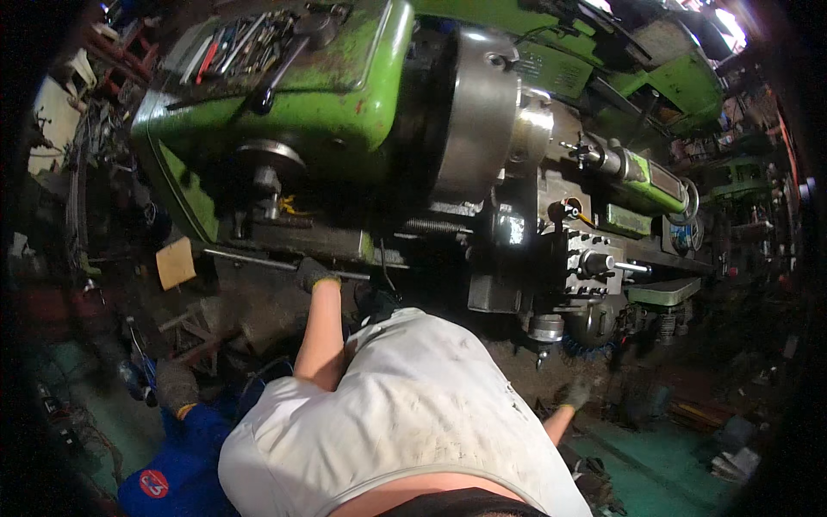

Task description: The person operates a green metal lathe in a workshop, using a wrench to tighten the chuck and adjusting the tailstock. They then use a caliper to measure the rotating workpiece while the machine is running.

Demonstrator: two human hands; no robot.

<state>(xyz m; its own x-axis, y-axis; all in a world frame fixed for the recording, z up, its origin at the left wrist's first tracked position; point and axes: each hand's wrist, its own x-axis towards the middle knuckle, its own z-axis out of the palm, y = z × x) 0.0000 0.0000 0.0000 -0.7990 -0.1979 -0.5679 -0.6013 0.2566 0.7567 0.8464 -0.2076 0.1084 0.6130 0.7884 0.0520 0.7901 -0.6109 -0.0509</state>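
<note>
White shirt [431, 401] of the person, w/ dark dirt marks, is nearest to the cam in the head view; its neckline lies at the lower edge. L arm [320, 332] goes forward from the shirt, and the gloved L hand [320, 274] is on a long metal bar [250, 258]. This bar is low along the front of the green lathe [345, 116], and its length shows on both sides of the hand. It is dark there, so I cannot tell if the fingers are closed around it.

R hand [577, 394], also gloved, is out to the right, well apart from the bar, below the tool post [593, 261]. It is small & blurred, so I cannot tell if its fingers are wide or narrow.

To the left, another gloved hand [177, 385], of a co-worker, shows w/ a blue sleeve [194, 431] and a round red badge [153, 483]. Near the bar's left end is a tan sheet [176, 264].

On top of the lathe, hand tools [241, 52] lie close together, incl. one w/ red handle. Big grey chuck [469, 121] is btwn the green housing and the tailstock [650, 183]. Green floor [637, 465] shows at lower right.
</note>
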